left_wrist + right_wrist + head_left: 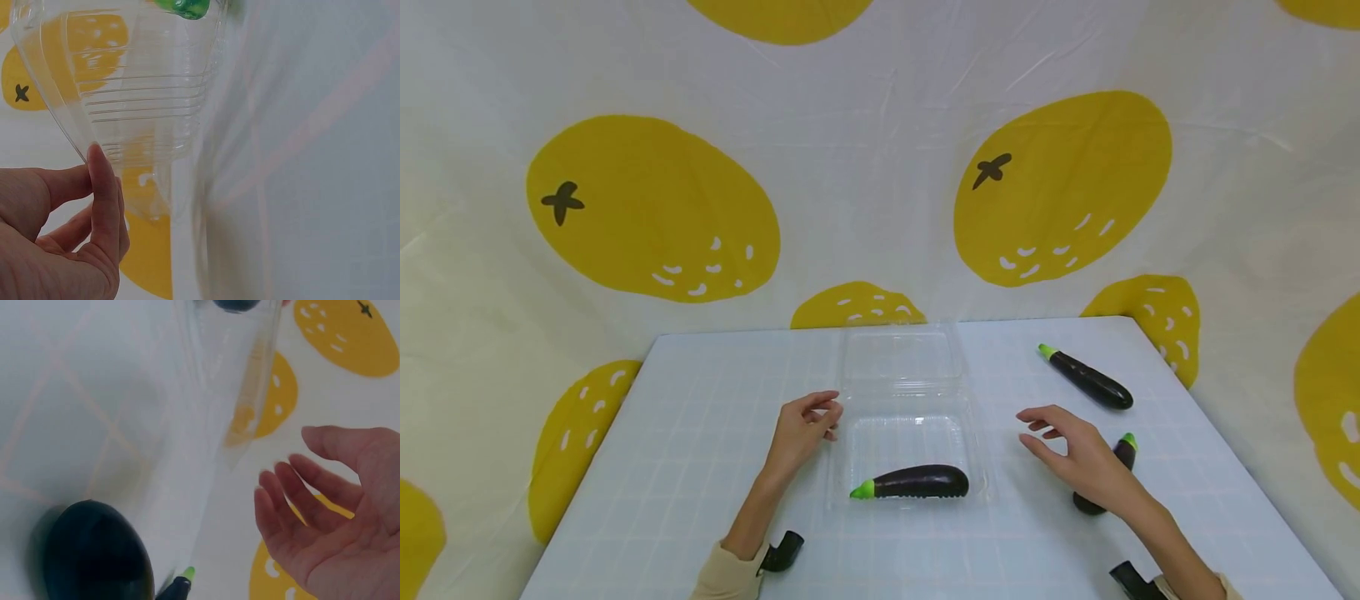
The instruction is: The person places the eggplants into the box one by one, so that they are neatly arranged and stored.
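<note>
A clear plastic clamshell container [972, 442] lies on the table with its lid folded back to the far side. Inside, along the near edge, an eggplant [925, 481] rests on its side, green stem to the left. My left hand [805, 425] pinches the container's left rim between thumb and fingers, as the left wrist view shows. To the right of the container hovers my right hand [1075, 450], fingers loosely bent around nothing. It partly covers a second eggplant [1126, 452] on the table; this one's rounded end [97, 556] looms large in the right wrist view.
A third eggplant [1092, 380] lies at the back right of the table [715, 417], its green stem pointing toward the back left. Behind the table hangs a pale cloth [865, 167] printed with big yellow fruits.
</note>
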A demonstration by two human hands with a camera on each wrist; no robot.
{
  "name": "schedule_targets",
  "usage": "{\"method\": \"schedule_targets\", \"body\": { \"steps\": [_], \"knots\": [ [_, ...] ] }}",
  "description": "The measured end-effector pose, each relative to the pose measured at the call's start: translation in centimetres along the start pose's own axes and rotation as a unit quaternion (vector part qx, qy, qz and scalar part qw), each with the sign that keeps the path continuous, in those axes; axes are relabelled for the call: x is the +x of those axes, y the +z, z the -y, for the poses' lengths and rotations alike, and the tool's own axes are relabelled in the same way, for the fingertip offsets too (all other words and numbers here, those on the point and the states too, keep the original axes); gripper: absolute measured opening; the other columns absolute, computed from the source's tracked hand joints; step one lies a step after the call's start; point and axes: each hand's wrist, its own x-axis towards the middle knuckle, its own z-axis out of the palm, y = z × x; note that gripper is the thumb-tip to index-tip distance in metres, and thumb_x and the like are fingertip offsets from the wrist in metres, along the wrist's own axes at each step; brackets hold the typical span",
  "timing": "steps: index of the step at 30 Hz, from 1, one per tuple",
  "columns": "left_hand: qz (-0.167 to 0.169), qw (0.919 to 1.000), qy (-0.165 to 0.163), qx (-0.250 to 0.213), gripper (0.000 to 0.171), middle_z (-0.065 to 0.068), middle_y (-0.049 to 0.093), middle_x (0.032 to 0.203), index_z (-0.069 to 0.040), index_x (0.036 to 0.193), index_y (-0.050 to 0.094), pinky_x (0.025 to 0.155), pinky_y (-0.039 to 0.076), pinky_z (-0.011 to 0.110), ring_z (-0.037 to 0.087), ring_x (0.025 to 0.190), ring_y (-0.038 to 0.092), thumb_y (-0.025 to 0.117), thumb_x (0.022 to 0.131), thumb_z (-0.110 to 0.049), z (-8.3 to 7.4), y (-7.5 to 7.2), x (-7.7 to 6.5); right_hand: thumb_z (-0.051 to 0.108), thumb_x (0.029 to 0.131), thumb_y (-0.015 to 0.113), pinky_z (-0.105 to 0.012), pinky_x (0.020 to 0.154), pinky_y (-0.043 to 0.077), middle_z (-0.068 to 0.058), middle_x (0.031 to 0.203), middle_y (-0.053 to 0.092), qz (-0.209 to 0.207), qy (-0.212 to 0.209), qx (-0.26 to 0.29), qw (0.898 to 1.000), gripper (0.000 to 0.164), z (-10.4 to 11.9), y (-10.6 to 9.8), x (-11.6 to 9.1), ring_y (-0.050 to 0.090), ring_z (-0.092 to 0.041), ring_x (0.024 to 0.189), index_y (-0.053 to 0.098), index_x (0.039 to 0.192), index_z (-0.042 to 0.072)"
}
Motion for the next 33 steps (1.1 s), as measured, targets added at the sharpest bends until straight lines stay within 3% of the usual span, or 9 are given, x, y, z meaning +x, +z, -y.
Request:
{"method": "schedule_targets", "body": {
  "steps": [11, 20, 26, 33],
  "knots": [
    [0.001, 1.0000, -0.002, 0.003, 0.034, 0.011, 0.069, 0.102, 0.001, 0.128, 0.069, 0.064, 0.059, 0.021, 0.020, 0.070, 0.066, 0.073, 0.097, -0.013, 0.1, -0.1, -0.1, 0.007, 0.088, 0.081, -0.026, 0.072, 0.059, -0.008, 0.112, 0.072, -0.044, 0.039, -0.029, 0.998, 0.033, -1.9, -0.7, -1.6, 0.067, -0.022, 0.092, 0.070, 0.118, 0.005],
    [0.002, 1.0000, 0.005, -0.002, 0.033, 0.013, 0.069, 0.102, 0.004, 0.127, 0.068, 0.063, 0.059, 0.022, 0.022, 0.071, 0.067, 0.073, 0.097, -0.010, 0.3, 0.1, 0.0, 0.011, 0.089, 0.081, -0.025, 0.066, 0.056, -0.010, 0.109, 0.071, -0.050, 0.088, -0.055, 0.993, 0.031, -3.3, -1.0, -3.0, 0.065, -0.025, 0.088, 0.070, 0.117, 0.005],
    [0.001, 1.0000, -0.004, -0.004, 0.033, 0.012, 0.070, 0.101, 0.002, 0.127, 0.069, 0.063, 0.059, 0.022, 0.022, 0.070, 0.066, 0.073, 0.097, -0.010, 0.2, 0.1, 0.1, 0.013, 0.088, 0.082, -0.023, 0.058, 0.049, -0.012, 0.105, 0.070, -0.047, 0.130, -0.075, 0.988, 0.033, -4.0, -1.2, -4.1, 0.059, -0.018, 0.075, 0.069, 0.117, 0.004],
    [0.000, 1.0000, -0.005, -0.005, 0.033, 0.012, 0.070, 0.102, 0.002, 0.127, 0.069, 0.063, 0.059, 0.022, 0.022, 0.071, 0.067, 0.073, 0.097, -0.011, 0.1, 0.1, 0.1, 0.015, 0.086, 0.084, -0.023, 0.057, 0.047, -0.011, 0.099, 0.068, -0.057, 0.148, -0.093, 0.983, 0.036, -4.9, -1.5, -5.0, 0.057, -0.016, 0.075, 0.069, 0.116, 0.000]
  ]
}}
